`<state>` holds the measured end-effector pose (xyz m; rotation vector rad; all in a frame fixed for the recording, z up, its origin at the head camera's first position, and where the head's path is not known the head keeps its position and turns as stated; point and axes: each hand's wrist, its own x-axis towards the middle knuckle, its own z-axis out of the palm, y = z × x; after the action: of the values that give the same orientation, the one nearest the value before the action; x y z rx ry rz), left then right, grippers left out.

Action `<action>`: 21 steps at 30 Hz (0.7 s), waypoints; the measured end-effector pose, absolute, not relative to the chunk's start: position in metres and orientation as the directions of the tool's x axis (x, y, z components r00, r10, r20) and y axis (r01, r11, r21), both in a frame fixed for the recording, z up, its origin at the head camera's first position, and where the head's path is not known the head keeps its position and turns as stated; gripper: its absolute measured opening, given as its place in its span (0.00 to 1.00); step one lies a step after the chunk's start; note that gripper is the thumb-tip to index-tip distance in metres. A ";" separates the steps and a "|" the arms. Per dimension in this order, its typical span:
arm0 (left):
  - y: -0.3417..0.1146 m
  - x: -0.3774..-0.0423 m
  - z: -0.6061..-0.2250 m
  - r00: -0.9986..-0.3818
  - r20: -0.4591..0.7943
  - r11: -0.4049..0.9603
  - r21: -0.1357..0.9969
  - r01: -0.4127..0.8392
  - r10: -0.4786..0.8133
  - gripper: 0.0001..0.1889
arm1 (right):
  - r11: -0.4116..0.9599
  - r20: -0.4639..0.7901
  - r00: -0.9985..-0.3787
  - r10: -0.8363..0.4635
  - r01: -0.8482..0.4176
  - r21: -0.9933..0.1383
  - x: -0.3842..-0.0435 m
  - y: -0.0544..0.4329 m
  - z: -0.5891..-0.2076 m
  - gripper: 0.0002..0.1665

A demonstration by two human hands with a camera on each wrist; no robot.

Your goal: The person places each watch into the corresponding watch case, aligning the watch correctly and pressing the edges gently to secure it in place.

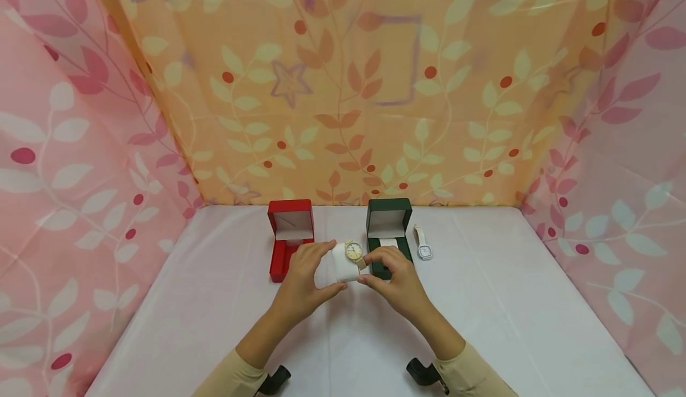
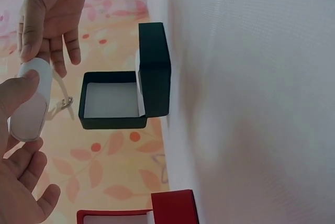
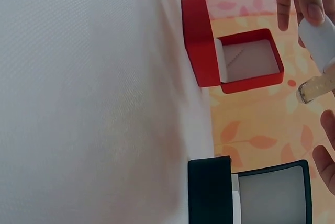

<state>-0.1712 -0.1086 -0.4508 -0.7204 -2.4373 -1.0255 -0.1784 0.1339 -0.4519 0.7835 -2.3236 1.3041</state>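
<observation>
My left hand (image 1: 302, 284) grips a white watch cushion (image 1: 341, 266) above the table, thumb and fingers on opposite sides. A gold-toned wristwatch (image 1: 354, 250) with a light dial lies against the cushion. My right hand (image 1: 401, 278) is at the cushion's right end, its index finger and thumb pinching by the watch's strap. In the left wrist view, a loose strap end with its buckle (image 2: 66, 101) hangs beside the cushion. The right wrist view also shows the strap (image 3: 318, 87) sticking out from the cushion.
An open red box (image 1: 290, 207) stands behind my left hand. Behind my right hand is an open green box (image 1: 389, 205) with a white cushion (image 1: 389, 243) inside. A white-strapped watch (image 1: 424, 249) lies right of it. Patterned curtains (image 1: 343, 87) enclose the white table (image 1: 498, 302).
</observation>
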 end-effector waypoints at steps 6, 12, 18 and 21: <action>-0.110 -0.172 -0.452 -0.782 0.550 0.604 0.527 0.597 0.293 0.47 | 0.422 0.537 -0.794 -0.284 -0.607 -0.674 -0.177 0.132 -0.454 0.17; -0.111 -0.174 -0.452 -0.772 0.567 0.614 0.508 0.604 0.289 0.46 | 0.416 0.538 -0.798 -0.273 -0.602 -0.681 -0.178 0.130 -0.456 0.15; -0.111 -0.175 -0.454 -0.758 0.585 0.633 0.479 0.609 0.286 0.46 | 0.405 0.542 -0.801 -0.253 -0.597 -0.693 -0.178 0.128 -0.460 0.13; -0.112 -0.175 -0.455 -0.759 0.586 0.639 0.475 0.605 0.284 0.45 | 0.410 0.539 -0.805 -0.248 -0.591 -0.695 -0.178 0.127 -0.462 0.13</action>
<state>-0.1755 -0.1118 -0.4552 -0.6979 -2.3971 -0.9329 -0.1775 0.1274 -0.4618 0.7232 -2.3194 1.3555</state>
